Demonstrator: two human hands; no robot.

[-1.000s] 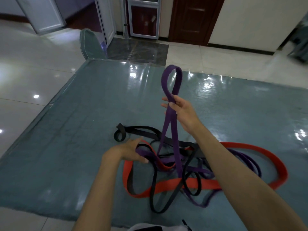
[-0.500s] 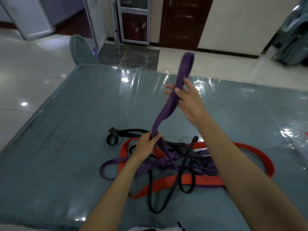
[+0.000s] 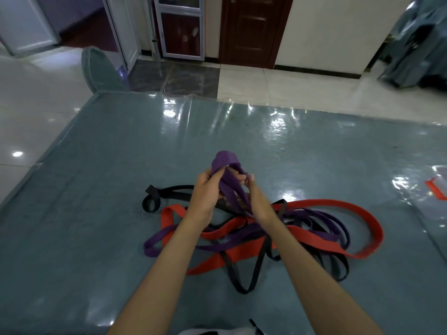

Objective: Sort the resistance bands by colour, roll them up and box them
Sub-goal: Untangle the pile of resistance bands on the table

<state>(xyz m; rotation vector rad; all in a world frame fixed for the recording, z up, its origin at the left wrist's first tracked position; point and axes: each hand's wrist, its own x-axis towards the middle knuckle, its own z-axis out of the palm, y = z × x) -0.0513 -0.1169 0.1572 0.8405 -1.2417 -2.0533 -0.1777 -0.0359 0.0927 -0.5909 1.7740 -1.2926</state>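
Purple band is bunched between both my hands above the tangle: left hand fingers curl round its folded end, right hand fingers pinch the strands beside it. Red bands and black bands lie tangled on the counter below.

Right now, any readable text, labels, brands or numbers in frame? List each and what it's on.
None readable.
Purple band, held by both hands: no print visible.
Red band and black band on the mat: no markings visible.
Clear item with a red part at the right edge: cut off and glare-covered, no text can be made out.
Doors in the background: no signs visible.
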